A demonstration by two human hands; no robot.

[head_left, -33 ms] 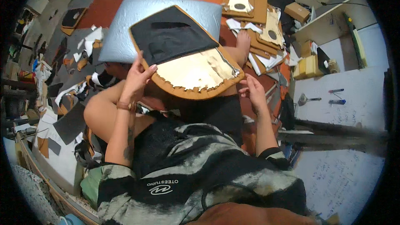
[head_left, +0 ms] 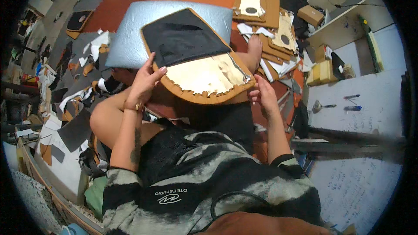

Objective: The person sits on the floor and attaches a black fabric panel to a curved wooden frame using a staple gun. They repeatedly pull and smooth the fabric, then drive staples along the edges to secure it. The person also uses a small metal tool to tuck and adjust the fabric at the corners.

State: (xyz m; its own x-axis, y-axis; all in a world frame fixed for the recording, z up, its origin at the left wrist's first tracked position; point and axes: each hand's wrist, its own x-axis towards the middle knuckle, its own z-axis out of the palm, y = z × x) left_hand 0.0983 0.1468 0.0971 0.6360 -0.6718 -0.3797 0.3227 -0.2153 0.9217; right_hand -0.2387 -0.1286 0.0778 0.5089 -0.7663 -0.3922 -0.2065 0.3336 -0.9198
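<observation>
An upholstered panel (head_left: 204, 76) with a tan rim, a cream backing and a black fabric section (head_left: 185, 39) lies tilted over my lap. Tan material is folded in gathers along its curved near edge. My left hand (head_left: 148, 78) is closed on the panel's left edge, thumb on top and the other fingers partly hidden beneath. At the right corner, the curled fingers of my right hand (head_left: 263, 93) pinch the rim lightly. Under the panel's far side sits a silvery-blue padded block (head_left: 126, 30).
Tan panels with cream pieces (head_left: 285, 37) are stacked at the far right, near my bare foot (head_left: 254, 48). Fabric scraps (head_left: 82, 91) litter the floor on the left. To the right, a white board (head_left: 370, 100) carries pens (head_left: 352, 108) and yellow sponge-like blocks (head_left: 321, 72).
The panel's far left end has shifted slightly right and down with my left hand. The dark fold in its black fabric looks smaller. My right hand stays nearly in place.
</observation>
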